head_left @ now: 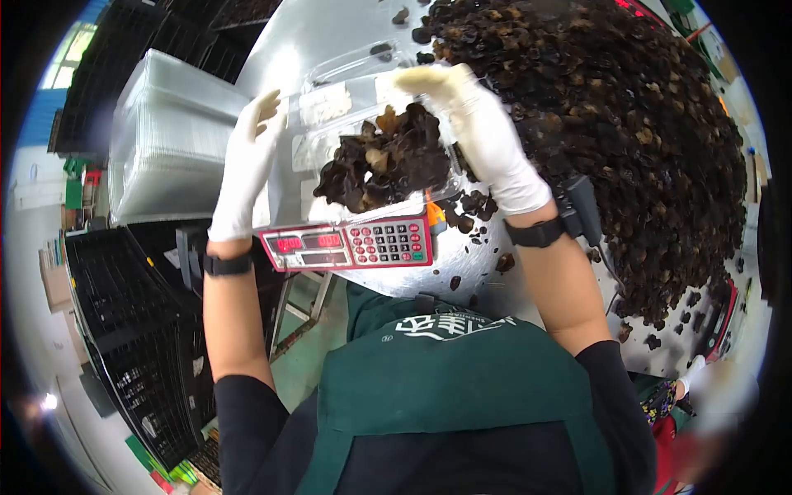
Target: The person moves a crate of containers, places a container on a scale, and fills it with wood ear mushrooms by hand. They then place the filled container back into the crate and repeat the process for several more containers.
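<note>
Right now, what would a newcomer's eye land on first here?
Probably the huge heap of dark, frilly pieces at right on the metal table. Next, the clear tray of similar pieces between the white-gloved left hand and right hand, beyond the scale's red-framed panel; then the stacked clear plastic at left.

scale | left red display: 0200, decimal point unclear | green apron | white Chinese characters, partly folded away

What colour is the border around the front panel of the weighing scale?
The weighing scale has a red border, shown in the head view, the only one.
</note>
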Demonstrator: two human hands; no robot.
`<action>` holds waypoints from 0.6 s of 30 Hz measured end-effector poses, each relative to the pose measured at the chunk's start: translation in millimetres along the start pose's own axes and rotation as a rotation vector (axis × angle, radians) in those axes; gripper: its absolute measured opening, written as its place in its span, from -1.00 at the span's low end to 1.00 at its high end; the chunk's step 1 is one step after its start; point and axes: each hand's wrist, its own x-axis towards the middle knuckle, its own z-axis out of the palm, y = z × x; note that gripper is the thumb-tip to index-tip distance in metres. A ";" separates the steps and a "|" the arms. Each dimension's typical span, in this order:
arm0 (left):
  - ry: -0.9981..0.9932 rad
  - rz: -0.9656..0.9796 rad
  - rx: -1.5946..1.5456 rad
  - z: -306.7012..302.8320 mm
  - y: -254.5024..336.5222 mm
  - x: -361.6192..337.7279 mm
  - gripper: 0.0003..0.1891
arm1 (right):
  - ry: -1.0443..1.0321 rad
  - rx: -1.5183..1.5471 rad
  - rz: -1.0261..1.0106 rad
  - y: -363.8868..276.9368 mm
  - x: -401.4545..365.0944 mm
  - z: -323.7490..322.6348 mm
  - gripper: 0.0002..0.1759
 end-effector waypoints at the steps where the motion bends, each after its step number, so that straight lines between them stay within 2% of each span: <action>1: -0.038 -0.054 0.003 -2.5 -6.0 8.1 -0.54 | 0.044 0.083 0.029 -0.6 -0.9 -6.7 -0.38; 4: -0.105 -0.062 0.015 -2.7 -34.1 41.0 -0.50 | 0.088 0.094 0.079 -2.6 -7.8 -16.9 -0.34; 7: -0.135 -0.126 0.026 -0.7 -30.0 59.5 -0.42 | 0.205 0.056 0.143 -5.4 -23.8 -24.8 -0.35; 8: -0.135 -0.120 0.101 -0.8 -21.5 62.3 -0.42 | 0.181 -0.082 0.115 -7.2 -32.8 -32.9 -0.42; 9: -0.136 -0.114 0.175 -0.7 -15.3 65.4 -0.41 | 0.223 -0.043 0.172 -10.7 -42.6 -39.0 -0.37; 12: -0.107 -0.105 0.427 -0.4 -24.4 80.1 -0.22 | 0.299 -0.010 0.244 -4.7 -85.7 -68.5 -0.44; 13: -0.106 -0.104 0.493 3.0 -27.6 84.2 -0.20 | 0.376 -0.069 0.293 -10.2 -96.0 -64.4 -0.44; 15: -0.109 -0.093 0.617 11.2 -37.9 94.3 -0.16 | 0.397 -0.098 0.416 -9.1 -120.2 -70.3 -0.46; 16: -0.077 -0.053 0.616 17.9 -50.1 97.5 -0.09 | 0.409 -0.093 0.449 -7.1 -128.0 -68.2 -0.48; 18: -0.150 -0.080 0.467 24.6 -65.1 92.7 -0.05 | 0.428 -0.106 0.493 -11.8 -134.7 -56.3 -0.53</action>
